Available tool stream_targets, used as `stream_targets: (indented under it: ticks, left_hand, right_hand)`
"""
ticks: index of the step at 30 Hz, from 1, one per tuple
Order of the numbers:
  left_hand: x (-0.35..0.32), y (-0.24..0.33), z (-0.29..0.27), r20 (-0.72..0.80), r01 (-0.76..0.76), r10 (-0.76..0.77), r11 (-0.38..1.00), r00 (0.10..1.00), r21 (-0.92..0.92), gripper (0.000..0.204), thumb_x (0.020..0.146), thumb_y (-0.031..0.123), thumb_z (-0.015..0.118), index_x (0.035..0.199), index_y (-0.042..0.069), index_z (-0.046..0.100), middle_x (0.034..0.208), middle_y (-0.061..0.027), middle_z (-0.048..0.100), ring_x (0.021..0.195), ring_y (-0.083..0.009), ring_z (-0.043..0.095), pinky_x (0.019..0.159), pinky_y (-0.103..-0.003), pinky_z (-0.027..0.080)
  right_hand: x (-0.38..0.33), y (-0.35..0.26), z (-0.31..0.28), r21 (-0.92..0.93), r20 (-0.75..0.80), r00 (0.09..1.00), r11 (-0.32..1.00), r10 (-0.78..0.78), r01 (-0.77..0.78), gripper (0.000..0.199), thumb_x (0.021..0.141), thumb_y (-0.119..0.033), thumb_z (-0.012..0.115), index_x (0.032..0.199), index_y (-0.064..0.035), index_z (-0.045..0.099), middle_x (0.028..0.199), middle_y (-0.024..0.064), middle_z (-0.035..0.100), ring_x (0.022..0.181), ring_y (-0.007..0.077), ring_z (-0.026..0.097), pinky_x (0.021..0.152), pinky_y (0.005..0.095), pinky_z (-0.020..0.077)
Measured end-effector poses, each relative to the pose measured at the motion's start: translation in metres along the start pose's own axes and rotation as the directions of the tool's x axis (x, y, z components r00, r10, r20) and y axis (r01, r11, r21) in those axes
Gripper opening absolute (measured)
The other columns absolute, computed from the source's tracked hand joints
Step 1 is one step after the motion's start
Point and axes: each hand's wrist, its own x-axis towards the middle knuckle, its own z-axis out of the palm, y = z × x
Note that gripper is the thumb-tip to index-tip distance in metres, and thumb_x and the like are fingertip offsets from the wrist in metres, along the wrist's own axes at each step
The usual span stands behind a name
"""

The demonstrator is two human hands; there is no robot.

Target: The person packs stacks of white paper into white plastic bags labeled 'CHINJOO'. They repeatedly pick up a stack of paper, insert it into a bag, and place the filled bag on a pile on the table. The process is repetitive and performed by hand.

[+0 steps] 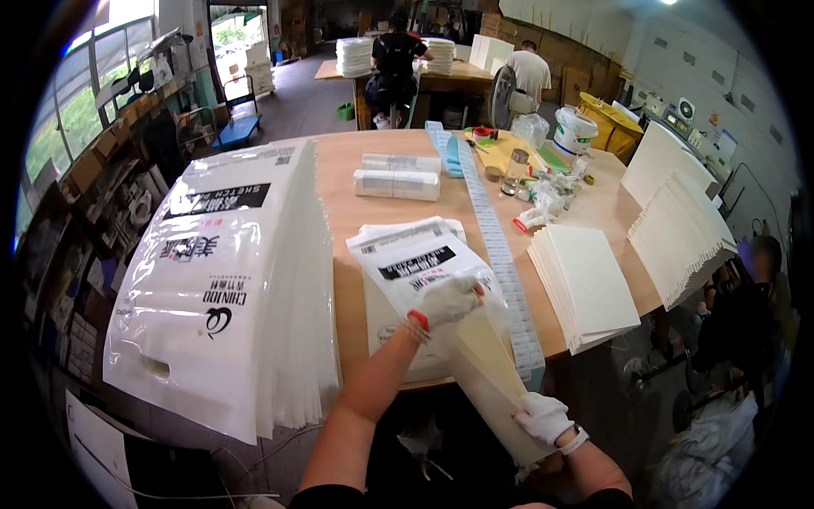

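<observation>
My left hand [448, 301] is on the bag [424, 261], fingers curled, can't tell what they pinch. My right hand [544, 418] has fingers closed on the pad's [492, 365] lower end, tilted past the tabletop [339, 170] edge, upper end at the bag.

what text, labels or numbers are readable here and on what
Wording not copied; print by place:
Large plastic bags, left: big black characters, white lettering on a black band.
Plastic bag by the left hand: similar black-band print.
Pale board beneath: round mark, too small to read.
Label strip: rows too small to read.
White bucket: label too small to read.
</observation>
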Motion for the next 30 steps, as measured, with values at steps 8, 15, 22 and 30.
stream_targets:
  ticks: [8, 15, 22, 30]
  left_hand:
    - [0.005, -0.043, 0.046, -0.328, -0.309, 0.307, 0.950, 0.893, 0.049, 0.024, 0.080, 0.005, 0.053, 0.103, 0.000, 0.055, 0.084, -0.0111, 0.064, 0.080, -0.0213, 0.062, 0.070, -0.029, 0.048]
    - [-0.031, 0.001, 0.106, -0.110, -0.512, 0.554, 0.817, 0.825, 0.265, 0.039, 0.077, 0.006, 0.054, 0.116, 0.002, 0.049, 0.089, -0.0138, 0.060, 0.090, -0.0300, 0.058, 0.073, -0.038, 0.047]
    - [-0.073, -0.073, 0.067, -0.713, -0.101, 0.567, 0.806, 0.413, 0.583, 0.039, 0.079, 0.012, 0.054, 0.117, 0.004, 0.047, 0.098, -0.0209, 0.058, 0.092, -0.0343, 0.057, 0.075, -0.044, 0.047]
    - [-0.108, -0.157, 0.132, -0.276, 0.457, -0.367, 0.648, 0.888, 0.609, 0.039, 0.088, 0.036, 0.042, 0.120, 0.015, 0.049, 0.111, -0.0135, 0.057, 0.095, -0.0353, 0.057, 0.078, -0.042, 0.047]
  right_hand:
    - [0.036, -0.009, -0.021, 0.016, 0.119, 0.992, 0.999, 0.031, -0.033, 0.039, 0.079, -0.041, 0.051, 0.087, -0.0035, 0.059, 0.089, 0.0191, 0.061, 0.086, 0.0368, 0.058, 0.073, 0.0426, 0.0448]
    - [0.082, -0.012, 0.012, 0.193, -0.386, 0.916, 0.961, -0.112, 0.199, 0.033, 0.078, -0.032, 0.056, 0.097, -0.0043, 0.060, 0.089, 0.0174, 0.063, 0.084, 0.0307, 0.060, 0.072, 0.0397, 0.0457]
    - [0.057, -0.014, 0.005, 0.714, -0.315, 0.948, 0.668, 0.042, 0.208, 0.023, 0.078, -0.019, 0.060, 0.092, -0.0010, 0.060, 0.072, 0.0081, 0.061, 0.064, 0.0145, 0.055, 0.058, 0.0292, 0.0436]
    - [0.046, -0.007, 0.022, 0.979, 0.122, 0.992, 0.167, -0.017, -0.117, 0.022, 0.079, -0.011, 0.061, 0.097, 0.0019, 0.059, 0.081, 0.0020, 0.061, 0.071, 0.0083, 0.054, 0.061, 0.0224, 0.0448]
